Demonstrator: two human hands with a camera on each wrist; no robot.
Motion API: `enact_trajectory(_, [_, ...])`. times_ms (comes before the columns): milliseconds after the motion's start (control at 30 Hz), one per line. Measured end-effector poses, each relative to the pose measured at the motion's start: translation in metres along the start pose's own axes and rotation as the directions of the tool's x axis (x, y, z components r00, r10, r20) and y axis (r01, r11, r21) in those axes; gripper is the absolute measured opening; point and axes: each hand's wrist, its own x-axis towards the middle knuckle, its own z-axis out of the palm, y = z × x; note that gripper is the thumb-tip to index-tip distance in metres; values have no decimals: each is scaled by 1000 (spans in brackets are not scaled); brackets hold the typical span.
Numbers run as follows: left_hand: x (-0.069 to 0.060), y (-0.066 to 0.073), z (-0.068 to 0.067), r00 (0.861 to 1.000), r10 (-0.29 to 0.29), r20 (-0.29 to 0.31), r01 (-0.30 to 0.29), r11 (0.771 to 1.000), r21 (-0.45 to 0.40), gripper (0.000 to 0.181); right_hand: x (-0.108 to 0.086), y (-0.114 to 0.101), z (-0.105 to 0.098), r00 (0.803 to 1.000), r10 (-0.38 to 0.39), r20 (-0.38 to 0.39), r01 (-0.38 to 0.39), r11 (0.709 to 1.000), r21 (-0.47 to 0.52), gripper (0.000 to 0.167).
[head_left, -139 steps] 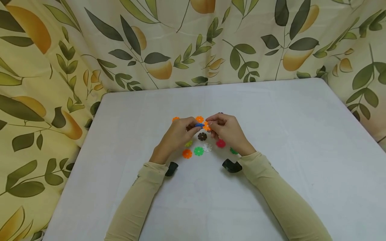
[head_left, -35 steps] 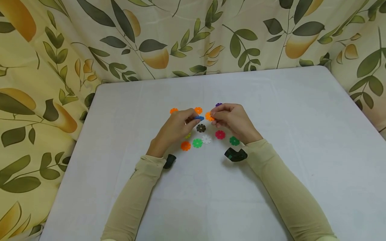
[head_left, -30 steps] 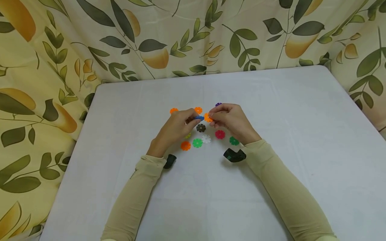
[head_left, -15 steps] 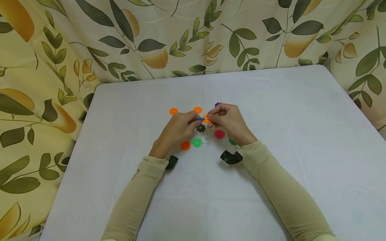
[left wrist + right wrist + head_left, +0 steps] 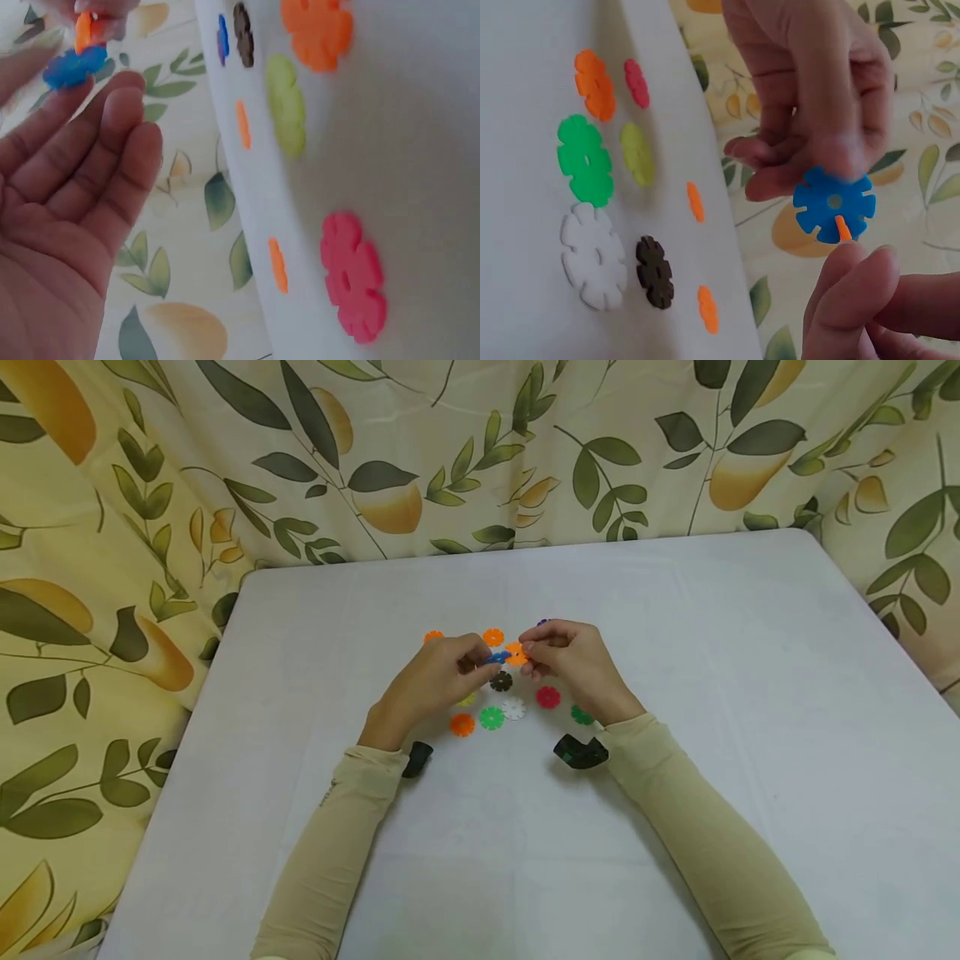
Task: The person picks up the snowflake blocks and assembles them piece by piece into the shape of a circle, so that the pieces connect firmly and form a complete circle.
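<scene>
Between thumb and fingers, my left hand (image 5: 442, 675) pinches a blue notched plastic disc (image 5: 814, 201), a snowflake-shaped linking piece. My right hand (image 5: 576, 667) pinches an orange notched disc (image 5: 514, 654) by its edge. Above the table the two discs meet at right angles. In the right wrist view the orange edge lies at a slot of the blue disc; how deep it sits I cannot tell. Below the hands lie a brown disc (image 5: 501, 681), a white disc (image 5: 592, 259) and a light green disc (image 5: 492, 718). Fingers partly cover both held discs.
Flat on the white-covered table (image 5: 480, 877) lie more discs: red (image 5: 548, 697), dark green (image 5: 582, 715), yellow (image 5: 637, 154), purple (image 5: 545, 622) and several orange ones (image 5: 462, 725). Dark wrist devices (image 5: 581, 752) hang under both wrists. A leaf-patterned curtain (image 5: 465, 452) stands behind.
About a second ago a small gap showed between the orange and blue discs. My right hand has brought the orange disc left against the blue one, and both hands have turned slightly.
</scene>
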Motion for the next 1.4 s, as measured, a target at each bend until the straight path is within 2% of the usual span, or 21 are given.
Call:
enact_trajectory(100, [0, -3, -3, 998, -39, -43, 36, 997, -71, 17, 0, -2, -2, 1000, -9, 17, 9, 1000, -20, 20])
enact_trajectory(200, [0, -4, -6, 988, -139, -65, 123, 971, -205, 24, -1, -4, -1, 999, -8, 48, 9, 1000, -29, 21])
enact_trajectory(267, [1, -4, -7, 977, -207, -43, 185, 936, -298, 26, -1, -4, 1, 998, -6, 65, 9, 999, -40, 20])
enact_trajectory(333, [2, -3, -8, 962, -273, 11, 257, 890, -377, 26, -2, -4, 2, 997, -7, 79, 10, 999, -48, 19])
enact_trajectory(433, [3, -2, -8, 936, -338, 99, 344, 820, -458, 23, -2, -5, 4, 996, -20, 91, 24, 998, -52, 17])
enact_trajectory(567, [4, 0, -6, 903, -384, 191, 424, 739, -523, 18, -2, -5, 7, 994, -45, 104, 50, 997, -53, 16])
enact_trajectory(633, [5, 0, -4, 893, -396, 214, 446, 714, -539, 18, -3, -5, 8, 993, -53, 107, 59, 997, -55, 15])
enact_trajectory(733, [5, -1, -5, 886, -415, 208, 458, 708, -538, 17, -3, -6, 8, 993, -56, 100, 62, 996, -58, 17])
enact_trajectory(833, [3, -6, -11, 886, -435, 161, 446, 704, -553, 16, -1, -7, 6, 996, -51, 71, 55, 997, -58, 19])
enact_trajectory(867, [2, -8, -13, 889, -436, 141, 433, 696, -573, 16, -1, -7, 4, 997, -49, 61, 53, 997, -55, 21])
enact_trajectory(933, [0, -12, -20, 895, -435, 101, 396, 668, -631, 16, 1, -7, -1, 998, -48, 36, 50, 997, -51, 22])
enact_trajectory(1033, [-5, -15, -30, 902, -428, 58, 332, 601, -727, 14, 1, -9, -11, 998, -55, 9, 55, 997, -56, 24])
enact_trajectory(1100, [-8, -18, -38, 904, -427, 32, 297, 570, -766, 12, 0, -12, -18, 998, -62, -10, 61, 995, -74, 27])
enact_trajectory(1167, [-11, -19, -44, 903, -431, 8, 274, 561, -781, 12, -3, -14, -25, 997, -70, -31, 66, 993, -95, 30])
enact_trajectory(1400, [-19, -25, -62, 906, -421, -49, 216, 558, -801, 10, -3, -21, -42, 992, -94, -83, 83, 987, -136, 31])
